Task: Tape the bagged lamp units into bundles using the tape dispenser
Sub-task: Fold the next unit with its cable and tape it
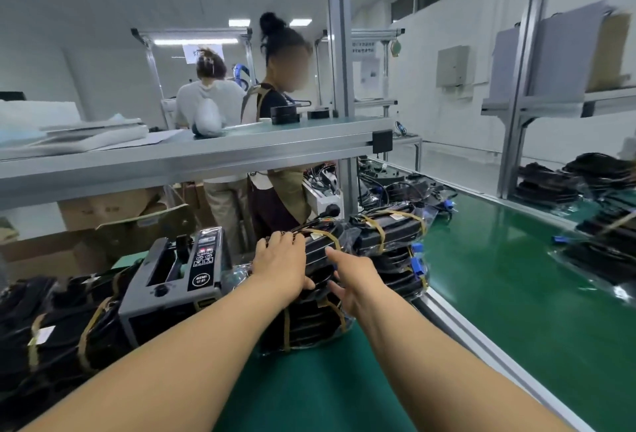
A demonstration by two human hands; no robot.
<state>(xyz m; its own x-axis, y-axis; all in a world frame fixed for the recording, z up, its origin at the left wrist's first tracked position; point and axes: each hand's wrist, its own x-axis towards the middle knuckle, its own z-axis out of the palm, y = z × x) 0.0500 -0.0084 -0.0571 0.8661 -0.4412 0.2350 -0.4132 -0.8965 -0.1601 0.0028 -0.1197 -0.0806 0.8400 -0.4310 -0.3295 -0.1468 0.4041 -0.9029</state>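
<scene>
Right of the dispenser (179,273), the bundle (309,325) sits on the table (309,397); left hand (282,261) grips its top, right hand (356,280) splays its fingers (332,254) loose beside it. A lopsided pull could topple it.

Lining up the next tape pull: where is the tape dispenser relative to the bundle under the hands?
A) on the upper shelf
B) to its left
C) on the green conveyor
B: the grey tape dispenser stands just left of the taped bundle the left hand holds.

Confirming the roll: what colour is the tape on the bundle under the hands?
Tan-brown tape on the bundle, clearest in the head view.
</scene>
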